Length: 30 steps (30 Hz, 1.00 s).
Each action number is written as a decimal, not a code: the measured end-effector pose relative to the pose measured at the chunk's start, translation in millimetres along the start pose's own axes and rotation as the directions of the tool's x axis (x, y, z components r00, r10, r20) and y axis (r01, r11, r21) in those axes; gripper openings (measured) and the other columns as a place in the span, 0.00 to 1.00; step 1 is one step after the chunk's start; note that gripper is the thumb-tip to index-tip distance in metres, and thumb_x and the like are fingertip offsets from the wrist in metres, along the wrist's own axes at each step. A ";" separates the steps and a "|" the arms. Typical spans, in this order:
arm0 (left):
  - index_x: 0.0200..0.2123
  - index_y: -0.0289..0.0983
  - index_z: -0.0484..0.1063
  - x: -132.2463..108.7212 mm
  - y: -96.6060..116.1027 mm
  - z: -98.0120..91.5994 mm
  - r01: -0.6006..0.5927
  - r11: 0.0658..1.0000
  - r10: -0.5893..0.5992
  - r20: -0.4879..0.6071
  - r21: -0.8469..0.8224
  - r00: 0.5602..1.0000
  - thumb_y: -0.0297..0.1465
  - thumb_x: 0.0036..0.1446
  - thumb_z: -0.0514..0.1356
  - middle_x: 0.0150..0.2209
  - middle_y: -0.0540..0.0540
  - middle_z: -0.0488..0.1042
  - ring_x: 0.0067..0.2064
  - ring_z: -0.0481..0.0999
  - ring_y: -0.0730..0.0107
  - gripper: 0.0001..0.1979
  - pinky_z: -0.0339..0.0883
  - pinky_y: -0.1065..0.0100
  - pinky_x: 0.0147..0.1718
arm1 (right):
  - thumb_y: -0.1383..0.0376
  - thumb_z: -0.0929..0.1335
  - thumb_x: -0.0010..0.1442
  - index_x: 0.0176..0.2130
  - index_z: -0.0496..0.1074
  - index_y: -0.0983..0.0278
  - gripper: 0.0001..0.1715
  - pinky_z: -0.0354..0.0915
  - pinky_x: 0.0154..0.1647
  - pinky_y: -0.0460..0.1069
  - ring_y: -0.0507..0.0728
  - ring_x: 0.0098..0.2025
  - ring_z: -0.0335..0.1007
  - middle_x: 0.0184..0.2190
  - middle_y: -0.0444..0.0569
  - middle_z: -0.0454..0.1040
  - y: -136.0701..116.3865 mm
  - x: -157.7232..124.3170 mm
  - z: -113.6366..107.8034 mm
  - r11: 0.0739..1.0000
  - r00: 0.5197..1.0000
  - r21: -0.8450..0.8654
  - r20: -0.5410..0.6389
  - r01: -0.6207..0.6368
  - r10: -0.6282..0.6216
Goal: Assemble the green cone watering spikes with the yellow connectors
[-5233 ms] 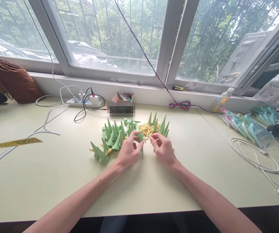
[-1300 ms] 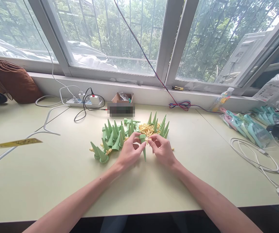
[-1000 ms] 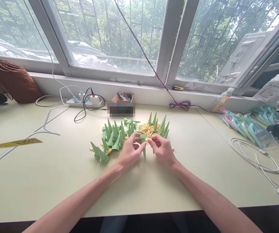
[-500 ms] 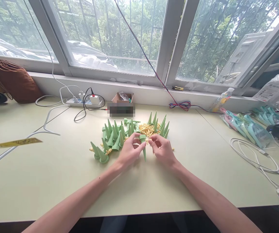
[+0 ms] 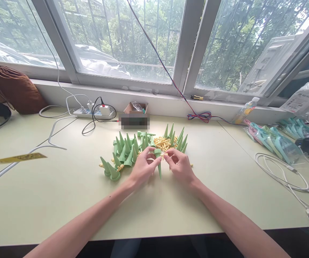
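My left hand [image 5: 146,163] grips a green plastic watering spike [image 5: 159,168] by its wide collar, its tip pointing down. Close on its right, my right hand [image 5: 179,163] pinches a small yellow valve piece [image 5: 163,156] against the side of the collar; whether it is seated there I cannot tell. Behind the hands lies a pile of yellow valve pieces [image 5: 163,143]. More green spikes [image 5: 127,147] stand and lie to the left, and several others [image 5: 181,139] are behind my right hand. Two green spikes [image 5: 113,172] with yellow pieces stand nearest on the left.
A power strip [image 5: 80,113] with plugs and cables sits by the window. A small cardboard box [image 5: 136,108] is at the back. On the right are a bottle [image 5: 247,109], large pastel clips [image 5: 275,141] in plastic and a coiled white cable [image 5: 283,175]. A brown bag [image 5: 15,89] stands far left.
Both hands keep almost the same place and grip. The yellow valve piece between them has turned slightly at the collar.
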<state>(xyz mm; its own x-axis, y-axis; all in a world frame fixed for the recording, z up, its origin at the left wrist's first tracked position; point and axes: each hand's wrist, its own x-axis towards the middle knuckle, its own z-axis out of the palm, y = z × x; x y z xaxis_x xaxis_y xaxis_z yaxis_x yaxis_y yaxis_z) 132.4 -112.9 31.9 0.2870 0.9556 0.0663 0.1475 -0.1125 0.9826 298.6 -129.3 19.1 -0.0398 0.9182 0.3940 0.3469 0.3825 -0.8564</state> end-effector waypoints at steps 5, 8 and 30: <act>0.47 0.40 0.62 -0.3 -2.2 0.1 -0.042 0.998 0.042 0.003 0.046 0.999 0.42 0.57 0.62 0.27 0.55 0.66 0.18 0.63 0.80 0.18 0.58 0.75 0.16 | 0.55 0.66 0.64 0.32 0.69 0.64 0.16 0.59 0.21 0.46 0.50 0.20 0.60 0.22 0.43 0.66 -0.1 0.1 -0.5 1.000 1.000 -0.006 0.002 -0.022 0.022; 0.47 0.41 0.62 -0.2 -4.7 0.1 -0.067 0.995 0.067 0.010 0.071 0.998 0.41 0.58 0.61 0.27 0.55 0.66 0.18 0.63 0.80 0.18 0.57 0.75 0.16 | 0.54 0.65 0.65 0.30 0.69 0.64 0.18 0.57 0.21 0.46 0.50 0.20 0.59 0.20 0.42 0.64 0.6 -0.6 -0.9 0.999 0.999 -0.025 0.003 -0.038 0.038; 0.47 0.40 0.62 -0.5 -3.5 0.4 -0.108 0.987 0.108 0.004 0.118 0.994 0.40 0.58 0.60 0.26 0.56 0.65 0.18 0.61 0.81 0.17 0.54 0.76 0.17 | 0.56 0.65 0.65 0.36 0.69 0.63 0.13 0.58 0.23 0.46 0.51 0.24 0.62 0.25 0.44 0.68 3.7 -1.5 1.2 1.000 1.000 -0.024 0.028 0.008 -0.007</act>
<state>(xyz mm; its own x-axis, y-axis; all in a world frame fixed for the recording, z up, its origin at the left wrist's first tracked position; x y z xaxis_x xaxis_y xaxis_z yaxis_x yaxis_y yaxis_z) 132.1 -113.1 28.3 0.3051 0.9367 0.1717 0.2259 -0.2463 0.9425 298.8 -129.1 15.0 -0.0688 0.9180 0.3906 0.3690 0.3871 -0.8450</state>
